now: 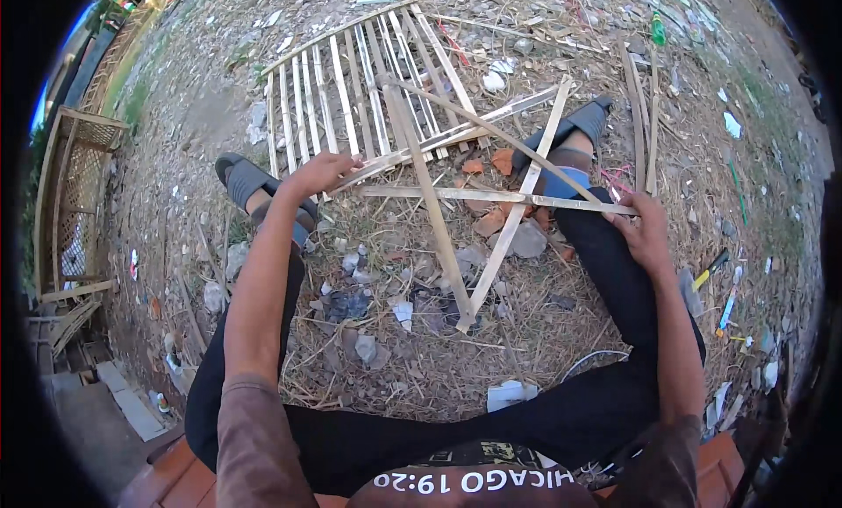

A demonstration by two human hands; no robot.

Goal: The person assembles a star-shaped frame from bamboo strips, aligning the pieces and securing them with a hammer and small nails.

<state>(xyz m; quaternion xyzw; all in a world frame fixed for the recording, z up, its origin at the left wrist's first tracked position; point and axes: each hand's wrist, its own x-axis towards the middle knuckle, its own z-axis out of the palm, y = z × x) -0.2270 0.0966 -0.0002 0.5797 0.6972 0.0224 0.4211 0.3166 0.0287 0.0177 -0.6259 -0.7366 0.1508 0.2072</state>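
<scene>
Between my legs I hold up a five-pointed star frame (447, 245) made of flat wooden or bamboo strips that cross each other. My left hand (323, 173) is closed on the star's left point, where two strips come near each other. At the right, my right hand (645, 232) pinches the end of the nearly level strip (561, 203), beside my knee. One point of the star hangs down toward me, and two point away. Beyond it, a slatted panel (342, 96) of pale strips lies on the ground, partly behind the star.
Loose strips (645, 113) lie right of my sandalled foot. A yellow-and-black handled tool (710, 269) lies right of my knee, near a blue-and-white slim object (727, 312). Broken orange pieces (491, 223) and stones are under the star. A lattice-sided wooden frame (79, 201) stands far left.
</scene>
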